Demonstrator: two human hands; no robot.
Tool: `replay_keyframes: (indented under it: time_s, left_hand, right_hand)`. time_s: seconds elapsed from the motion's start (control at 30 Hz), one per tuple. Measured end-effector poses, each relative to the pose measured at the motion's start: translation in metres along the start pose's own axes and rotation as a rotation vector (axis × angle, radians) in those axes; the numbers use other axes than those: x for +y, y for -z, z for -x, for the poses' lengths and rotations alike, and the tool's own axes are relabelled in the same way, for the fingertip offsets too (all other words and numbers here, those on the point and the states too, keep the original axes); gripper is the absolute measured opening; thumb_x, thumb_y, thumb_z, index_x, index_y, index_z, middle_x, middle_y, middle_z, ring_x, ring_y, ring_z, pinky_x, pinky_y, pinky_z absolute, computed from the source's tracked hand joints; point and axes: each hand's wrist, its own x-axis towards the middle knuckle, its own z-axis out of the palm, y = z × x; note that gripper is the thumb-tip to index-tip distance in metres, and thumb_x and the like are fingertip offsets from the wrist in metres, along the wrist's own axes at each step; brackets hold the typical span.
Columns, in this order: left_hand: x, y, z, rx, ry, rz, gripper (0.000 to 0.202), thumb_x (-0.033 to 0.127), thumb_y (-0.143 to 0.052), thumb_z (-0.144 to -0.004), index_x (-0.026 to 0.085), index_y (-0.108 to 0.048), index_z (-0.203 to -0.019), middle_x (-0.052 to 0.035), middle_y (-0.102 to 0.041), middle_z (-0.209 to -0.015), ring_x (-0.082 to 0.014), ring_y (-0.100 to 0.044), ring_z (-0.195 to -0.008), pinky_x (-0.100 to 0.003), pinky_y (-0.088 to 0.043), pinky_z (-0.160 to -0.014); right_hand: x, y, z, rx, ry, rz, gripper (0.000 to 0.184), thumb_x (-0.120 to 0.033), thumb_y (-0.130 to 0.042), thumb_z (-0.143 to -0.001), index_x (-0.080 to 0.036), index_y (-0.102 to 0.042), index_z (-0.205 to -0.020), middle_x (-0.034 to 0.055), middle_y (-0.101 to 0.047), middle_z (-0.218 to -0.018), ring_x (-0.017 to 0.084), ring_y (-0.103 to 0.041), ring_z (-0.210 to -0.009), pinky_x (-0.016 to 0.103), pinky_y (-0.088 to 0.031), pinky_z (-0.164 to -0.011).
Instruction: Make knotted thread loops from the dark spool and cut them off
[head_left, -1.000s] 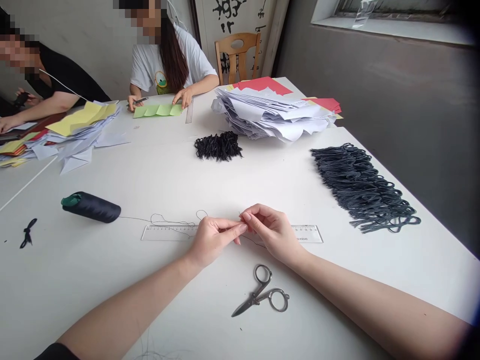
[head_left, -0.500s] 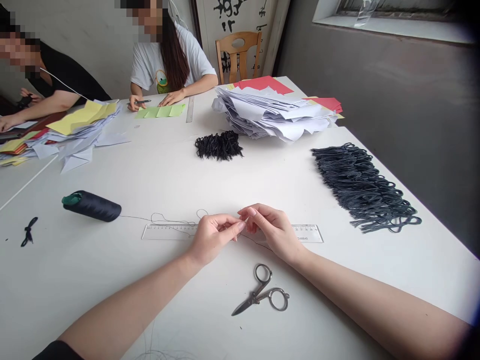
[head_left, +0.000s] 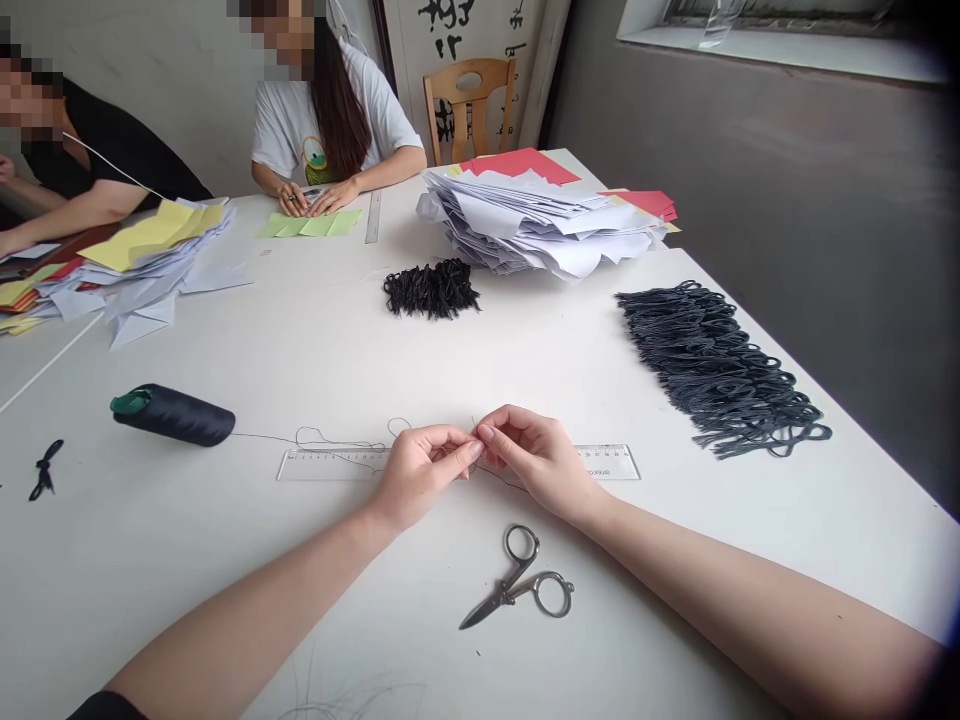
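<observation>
My left hand (head_left: 420, 477) and my right hand (head_left: 536, 462) meet above a clear plastic ruler (head_left: 330, 465), fingertips almost touching. Both pinch a fine dark thread, though the exact grip is partly hidden by my fingers. That thread runs left in loose curves to a dark thread spool (head_left: 174, 415) with a green end. Steel scissors (head_left: 521, 585) lie closed just below my right hand, untouched. A small black knotted bit of cord (head_left: 45, 470) lies at the far left.
A black loop bundle (head_left: 431, 290) and a long grey-black loop row (head_left: 720, 370) lie ahead. Behind them is a tall white paper stack (head_left: 540, 225). Two co-workers sit at the far side, one with both hands at green paper (head_left: 309, 226).
My fingertips have drawn slightly closer around the thread. The view has shifted slightly. The far co-worker's hands have moved together onto the green paper.
</observation>
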Motion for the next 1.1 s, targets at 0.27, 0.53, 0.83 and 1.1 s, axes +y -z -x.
replay_keyframes:
  time_s: [0.27, 0.53, 0.83, 1.1]
  left_hand:
    - [-0.0006, 0.0007, -0.0010, -0.022, 0.003, -0.015, 0.024, 0.036, -0.063, -0.082, 0.015, -0.065, -0.070, -0.0001, -0.055, -0.064, -0.0119, -0.049, -0.065, -0.025, -0.043, -0.065]
    - [-0.0006, 0.0015, 0.0001, -0.036, 0.003, -0.034, 0.023, 0.035, -0.063, -0.083, 0.015, -0.067, -0.072, -0.0008, -0.059, -0.067, -0.0123, -0.052, -0.066, -0.025, -0.043, -0.066]
    - [-0.0020, 0.0013, -0.0007, -0.033, -0.032, -0.024, 0.023, 0.035, -0.062, -0.083, 0.016, -0.066, -0.069, -0.0008, -0.059, -0.067, -0.0123, -0.051, -0.065, -0.025, -0.043, -0.065]
    - [-0.0018, 0.0018, -0.0007, -0.028, -0.031, -0.021, 0.024, 0.036, -0.063, -0.082, 0.016, -0.066, -0.068, -0.0007, -0.058, -0.064, -0.0127, -0.051, -0.064, -0.026, -0.044, -0.065]
  right_hand:
    - [0.0015, -0.0002, -0.0001, 0.012, 0.008, -0.009, 0.031, -0.045, -0.056, -0.088, -0.015, -0.056, -0.078, 0.0008, -0.056, -0.069, 0.009, -0.048, -0.061, 0.024, -0.039, -0.056]
    - [0.0002, -0.0012, -0.0006, 0.009, -0.023, -0.077, 0.031, -0.046, -0.057, -0.087, -0.016, -0.056, -0.079, -0.0009, -0.054, -0.066, 0.009, -0.048, -0.059, 0.023, -0.038, -0.054]
    - [-0.0012, -0.0003, -0.0002, -0.015, -0.021, -0.098, 0.032, -0.048, -0.056, -0.088, -0.016, -0.059, -0.083, 0.0017, -0.058, -0.071, 0.010, -0.050, -0.063, 0.026, -0.043, -0.061]
    - [-0.0011, -0.0002, -0.0003, -0.033, -0.008, -0.090, 0.032, -0.047, -0.056, -0.088, -0.016, -0.062, -0.082, 0.0023, -0.059, -0.070, 0.012, -0.052, -0.064, 0.027, -0.044, -0.062]
